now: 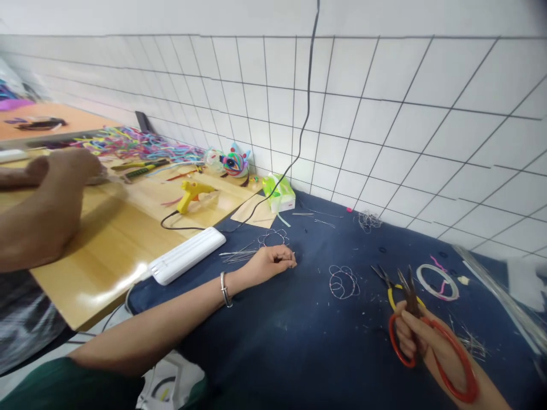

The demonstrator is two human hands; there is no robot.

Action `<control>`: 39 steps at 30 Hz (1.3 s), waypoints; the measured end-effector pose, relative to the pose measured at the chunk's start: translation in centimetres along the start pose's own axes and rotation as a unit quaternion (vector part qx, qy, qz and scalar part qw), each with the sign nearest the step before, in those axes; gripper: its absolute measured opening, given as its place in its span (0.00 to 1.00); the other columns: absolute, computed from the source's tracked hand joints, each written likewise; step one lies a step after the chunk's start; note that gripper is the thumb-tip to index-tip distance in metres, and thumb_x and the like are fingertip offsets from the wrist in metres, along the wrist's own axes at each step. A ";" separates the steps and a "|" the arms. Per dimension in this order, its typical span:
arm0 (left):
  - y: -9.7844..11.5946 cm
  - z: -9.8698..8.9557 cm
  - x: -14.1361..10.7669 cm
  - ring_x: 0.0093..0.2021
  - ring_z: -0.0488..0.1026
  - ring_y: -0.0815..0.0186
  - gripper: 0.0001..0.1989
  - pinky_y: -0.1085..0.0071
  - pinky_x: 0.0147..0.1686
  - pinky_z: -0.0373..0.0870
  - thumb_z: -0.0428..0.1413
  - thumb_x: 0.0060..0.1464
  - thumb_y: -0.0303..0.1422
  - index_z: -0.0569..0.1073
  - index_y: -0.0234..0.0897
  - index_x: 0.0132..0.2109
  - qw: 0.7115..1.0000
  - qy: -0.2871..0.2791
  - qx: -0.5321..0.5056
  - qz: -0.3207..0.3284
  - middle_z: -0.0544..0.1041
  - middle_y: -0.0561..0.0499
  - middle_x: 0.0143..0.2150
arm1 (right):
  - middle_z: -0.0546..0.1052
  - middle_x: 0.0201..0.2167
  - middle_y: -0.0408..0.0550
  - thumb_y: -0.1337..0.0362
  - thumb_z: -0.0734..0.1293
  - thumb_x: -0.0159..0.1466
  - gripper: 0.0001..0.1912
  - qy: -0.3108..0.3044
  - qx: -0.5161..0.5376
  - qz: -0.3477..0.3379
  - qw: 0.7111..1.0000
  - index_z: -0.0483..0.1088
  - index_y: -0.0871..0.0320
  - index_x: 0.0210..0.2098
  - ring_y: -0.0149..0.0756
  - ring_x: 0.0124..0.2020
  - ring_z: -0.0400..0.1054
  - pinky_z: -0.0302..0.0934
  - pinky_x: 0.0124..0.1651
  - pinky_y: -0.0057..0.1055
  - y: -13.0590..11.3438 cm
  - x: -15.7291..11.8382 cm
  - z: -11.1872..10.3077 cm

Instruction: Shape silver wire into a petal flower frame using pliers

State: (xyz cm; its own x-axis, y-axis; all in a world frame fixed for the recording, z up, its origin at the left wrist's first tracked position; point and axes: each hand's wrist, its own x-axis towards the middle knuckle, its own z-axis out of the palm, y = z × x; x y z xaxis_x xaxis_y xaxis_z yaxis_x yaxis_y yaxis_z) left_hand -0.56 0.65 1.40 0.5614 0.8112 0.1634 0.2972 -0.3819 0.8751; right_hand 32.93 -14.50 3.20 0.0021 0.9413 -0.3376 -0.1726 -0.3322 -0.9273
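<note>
My right hand (416, 330) grips red-handled shears (410, 293) with large looped handles, their short dark blades pointing away from me. Just behind them lie yellow-handled pliers (391, 293) on the dark blue cloth. My left hand (276, 263), with a silver bangle at the wrist, rests on the cloth with its fingers curled; whatever it may pinch is hidden. A bent wire flower shape (273, 238) lies beyond this hand, and straight wire pieces (239, 254) lie to its left. Between my hands sits another looped wire shape (344, 283).
A co-worker's arms (47, 210) reach over the wooden table at left. Nearby are a yellow glue gun (192, 195), a white power strip (188, 256) and a tissue pack (280, 192). A dark cable hangs down the wall. A white ring spool (436, 282) and wire scraps (470, 344) lie at right.
</note>
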 end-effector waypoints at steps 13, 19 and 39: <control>0.5 -0.4 0.1 0.37 0.71 0.68 0.08 0.74 0.38 0.65 0.51 0.53 0.32 0.73 0.35 0.37 1.000 -0.013 0.016 0.003 0.75 0.51 0.36 | 0.59 0.20 0.38 0.55 0.62 0.60 0.12 0.002 -0.012 0.011 1.000 0.61 0.55 0.39 0.26 0.18 0.54 0.50 0.19 0.26 0.4 0.5 0.1; 0.4 -0.2 0.3 0.36 0.71 0.68 0.08 0.74 0.38 0.65 0.51 0.53 0.32 0.73 0.34 0.36 1.000 -0.015 -0.011 -0.007 0.75 0.50 0.37 | 0.58 0.20 0.38 0.55 0.61 0.60 0.11 -0.001 -0.014 0.014 1.000 0.61 0.55 0.38 0.26 0.18 0.53 0.50 0.20 0.26 0.4 0.5 0.1; 1.1 -0.3 0.3 0.35 0.71 0.68 0.08 0.74 0.37 0.65 0.52 0.53 0.33 0.74 0.36 0.35 0.999 -0.012 0.039 0.032 0.75 0.52 0.33 | 0.58 0.20 0.38 0.55 0.63 0.59 0.13 0.009 -0.011 0.016 1.000 0.62 0.55 0.38 0.25 0.18 0.53 0.51 0.20 0.26 0.3 0.3 0.4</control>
State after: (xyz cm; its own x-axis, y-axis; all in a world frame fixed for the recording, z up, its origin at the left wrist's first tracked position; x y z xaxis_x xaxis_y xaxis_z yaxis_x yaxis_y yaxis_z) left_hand -0.28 0.62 2.52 0.5999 0.7730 0.2065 0.3182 -0.4673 0.8248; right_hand 32.51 -14.32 2.86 0.0139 0.9290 -0.3697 -0.1502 -0.3636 -0.9194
